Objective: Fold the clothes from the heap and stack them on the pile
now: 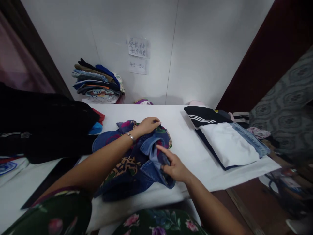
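A blue denim jacket [114, 176] with multicoloured patterned patches lies bunched on the white table in front of me. My left hand [148, 126], with a metal band on the wrist, reaches across its far side. The fingers there are curled and pinch the cloth near the upper right edge. At the collar is my right hand [174, 167]. Its index finger reaches inside the opening and the thumb presses the fabric from below, gripping the collar between them. Folds hide part of the jacket's shape.
To the right lie folded clothes, a white garment [227, 143] over black ones. A tall stack of folded clothes [97, 81] stands at the back left. Black garments [44, 127] are heaped on the left. Handwritten paper signs [139, 48] hang on the wall [207, 49].
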Demonstrator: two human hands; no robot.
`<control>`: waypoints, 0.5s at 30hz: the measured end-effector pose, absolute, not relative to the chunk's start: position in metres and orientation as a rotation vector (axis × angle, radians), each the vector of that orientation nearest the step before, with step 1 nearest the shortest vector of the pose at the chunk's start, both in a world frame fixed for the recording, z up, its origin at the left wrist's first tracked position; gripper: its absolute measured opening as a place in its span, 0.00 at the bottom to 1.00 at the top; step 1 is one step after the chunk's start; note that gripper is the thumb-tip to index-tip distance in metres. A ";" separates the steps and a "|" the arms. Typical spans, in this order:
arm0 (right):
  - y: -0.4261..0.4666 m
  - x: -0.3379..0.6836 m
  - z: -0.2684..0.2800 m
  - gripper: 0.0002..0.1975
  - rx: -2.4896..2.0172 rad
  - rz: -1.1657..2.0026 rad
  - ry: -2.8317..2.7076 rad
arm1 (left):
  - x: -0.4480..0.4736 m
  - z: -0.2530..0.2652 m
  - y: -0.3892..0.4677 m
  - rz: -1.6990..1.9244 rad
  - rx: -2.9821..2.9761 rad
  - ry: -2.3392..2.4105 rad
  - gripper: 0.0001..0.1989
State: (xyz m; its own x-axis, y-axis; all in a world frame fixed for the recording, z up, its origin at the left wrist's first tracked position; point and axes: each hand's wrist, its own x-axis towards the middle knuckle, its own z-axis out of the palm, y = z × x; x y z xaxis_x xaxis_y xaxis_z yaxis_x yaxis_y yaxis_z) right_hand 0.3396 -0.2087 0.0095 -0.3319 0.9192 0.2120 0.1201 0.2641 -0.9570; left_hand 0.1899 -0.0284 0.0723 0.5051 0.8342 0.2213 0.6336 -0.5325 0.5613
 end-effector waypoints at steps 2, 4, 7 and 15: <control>-0.213 0.328 0.011 0.42 -0.980 1.054 -1.926 | 0.211 0.077 -0.020 0.440 2.436 1.182 0.26; -0.213 0.318 0.011 0.43 -0.984 0.870 -2.140 | 0.229 0.080 -0.020 0.205 2.519 1.128 0.33; -0.211 0.308 0.011 0.42 -1.001 0.672 -2.333 | 0.250 0.079 -0.034 -0.129 2.600 0.966 0.42; -0.218 0.306 0.014 0.45 -1.024 0.721 -2.337 | 0.246 0.062 -0.046 -0.200 2.687 1.226 0.17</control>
